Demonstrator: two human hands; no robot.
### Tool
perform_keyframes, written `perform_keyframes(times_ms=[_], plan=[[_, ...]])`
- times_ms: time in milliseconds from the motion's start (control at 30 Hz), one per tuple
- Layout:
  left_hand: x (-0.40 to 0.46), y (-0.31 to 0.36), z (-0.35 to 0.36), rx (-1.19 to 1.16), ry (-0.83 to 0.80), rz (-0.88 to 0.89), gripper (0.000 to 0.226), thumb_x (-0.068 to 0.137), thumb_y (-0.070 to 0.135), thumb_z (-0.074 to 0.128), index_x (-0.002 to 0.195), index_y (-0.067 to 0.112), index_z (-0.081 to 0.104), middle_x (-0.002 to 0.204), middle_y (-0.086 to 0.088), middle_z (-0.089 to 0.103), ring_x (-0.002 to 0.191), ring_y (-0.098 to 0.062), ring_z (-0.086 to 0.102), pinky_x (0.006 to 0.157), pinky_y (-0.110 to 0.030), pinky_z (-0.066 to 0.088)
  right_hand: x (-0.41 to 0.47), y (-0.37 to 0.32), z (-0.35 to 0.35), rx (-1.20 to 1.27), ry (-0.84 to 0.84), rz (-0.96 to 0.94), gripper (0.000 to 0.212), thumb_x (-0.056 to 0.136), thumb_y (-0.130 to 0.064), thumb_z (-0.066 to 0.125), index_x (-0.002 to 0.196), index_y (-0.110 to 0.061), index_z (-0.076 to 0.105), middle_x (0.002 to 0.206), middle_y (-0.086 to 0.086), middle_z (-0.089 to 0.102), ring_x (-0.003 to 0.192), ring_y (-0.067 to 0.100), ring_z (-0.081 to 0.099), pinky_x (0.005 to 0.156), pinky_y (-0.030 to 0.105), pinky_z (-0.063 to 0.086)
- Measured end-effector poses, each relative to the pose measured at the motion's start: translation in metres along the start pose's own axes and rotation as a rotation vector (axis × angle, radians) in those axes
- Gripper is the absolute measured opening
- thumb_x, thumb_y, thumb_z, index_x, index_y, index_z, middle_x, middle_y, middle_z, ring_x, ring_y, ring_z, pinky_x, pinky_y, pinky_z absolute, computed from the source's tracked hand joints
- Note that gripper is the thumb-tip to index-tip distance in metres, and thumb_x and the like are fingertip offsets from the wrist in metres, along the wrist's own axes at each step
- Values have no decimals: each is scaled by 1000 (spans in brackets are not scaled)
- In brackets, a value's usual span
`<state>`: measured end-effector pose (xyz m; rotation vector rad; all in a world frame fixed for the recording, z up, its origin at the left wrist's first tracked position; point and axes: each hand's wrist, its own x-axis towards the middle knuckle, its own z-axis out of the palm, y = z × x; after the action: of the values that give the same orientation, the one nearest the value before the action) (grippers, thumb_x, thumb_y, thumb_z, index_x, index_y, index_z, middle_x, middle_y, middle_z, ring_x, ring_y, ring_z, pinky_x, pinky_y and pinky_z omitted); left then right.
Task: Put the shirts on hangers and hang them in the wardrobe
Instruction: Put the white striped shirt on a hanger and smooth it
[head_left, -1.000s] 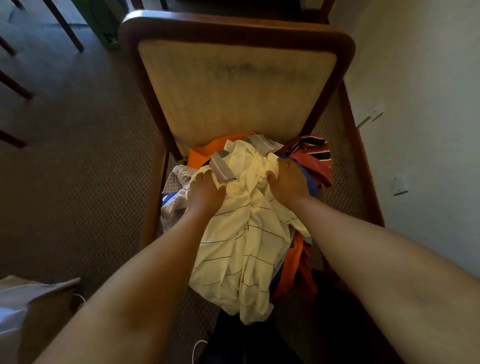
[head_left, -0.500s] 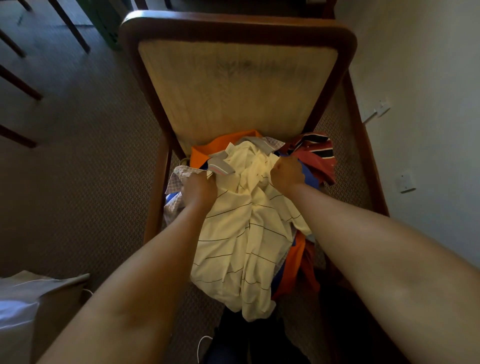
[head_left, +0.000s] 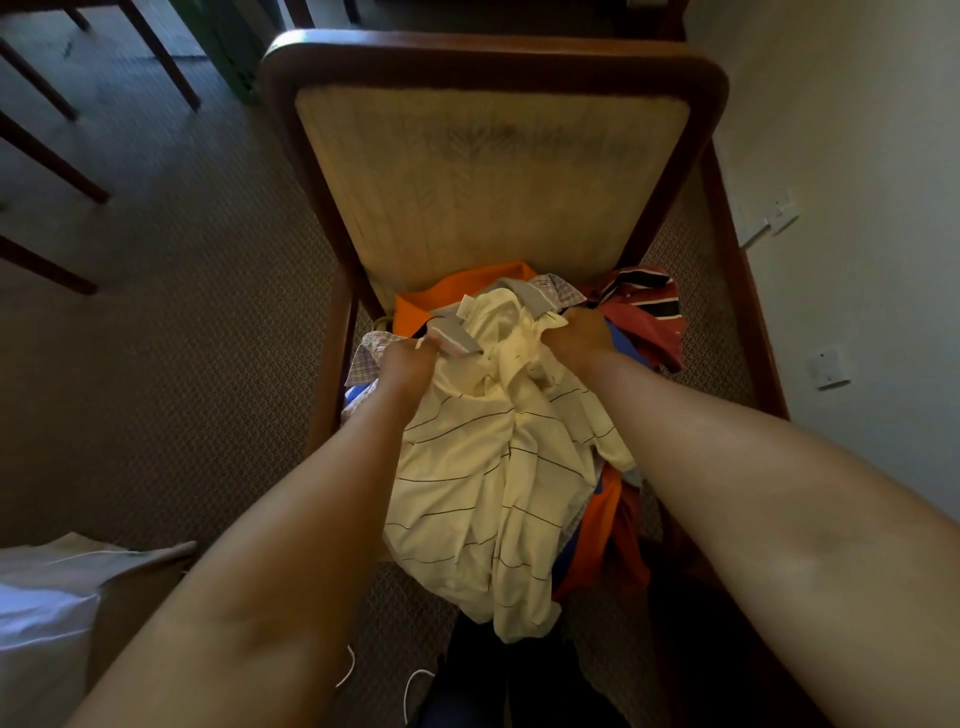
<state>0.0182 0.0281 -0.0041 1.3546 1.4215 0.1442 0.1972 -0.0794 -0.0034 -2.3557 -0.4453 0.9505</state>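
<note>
A cream shirt with thin dark stripes and a grey collar (head_left: 483, 467) lies on top of a pile of shirts on a chair seat. My left hand (head_left: 408, 366) grips it at the left side of the collar. My right hand (head_left: 579, 338) grips bunched fabric at the right side of the collar. The shirt's lower part hangs over the seat's front edge. Under it lie an orange shirt (head_left: 457, 286), a red, black and white striped shirt (head_left: 647, 312), a checked shirt (head_left: 363, 358) and something blue. No hanger or wardrobe is in view.
The wooden chair (head_left: 488, 171) has a tall padded cream back and stands on patterned carpet beside a white wall (head_left: 857, 234) on the right. Dark furniture legs (head_left: 57, 166) cross the far left. A pale bag or box (head_left: 57, 613) sits at the lower left.
Both hands have moved up and a little apart along the collar area, bunching the cream shirt's top between them. The pile below has stayed put.
</note>
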Motion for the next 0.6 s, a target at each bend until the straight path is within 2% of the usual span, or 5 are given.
perform_keyframes(times_ms=[67,167,233,433,600], plan=[[0,3,-6,35,-3,14,16,97,24,50,102,12,61,99,-8,60,95,-24,55,82,-32,44,-5,-7,-15,113,-6,-38,17,81,-4,57,71,-16,51,84,6,56,84,22,54,68,28,42],[-1,20,-16,40,7,45,24,93,18,53,112,9,63,104,-7,64,99,-24,59,89,-36,50,-12,-19,-41,141,-56,-62,21,83,2,51,100,-6,61,88,4,58,89,23,57,71,28,45],[-4,37,-23,44,17,79,28,93,23,55,117,11,62,106,-7,65,99,-22,60,83,-34,50,-16,-31,-58,175,-62,-6,31,85,0,50,113,-3,61,100,9,59,103,30,57,85,35,49],[-19,87,-43,106,86,243,16,93,27,56,106,17,58,93,2,57,93,-18,55,81,-34,48,-32,-48,-112,567,-178,185,51,80,-52,68,106,-8,65,101,11,70,93,28,69,84,41,55],[-39,133,-62,178,83,411,5,89,15,56,94,15,53,85,3,54,78,-14,52,62,-25,44,-58,-64,-150,440,-189,104,47,68,-43,82,100,-10,72,104,13,71,94,29,68,89,43,53]])
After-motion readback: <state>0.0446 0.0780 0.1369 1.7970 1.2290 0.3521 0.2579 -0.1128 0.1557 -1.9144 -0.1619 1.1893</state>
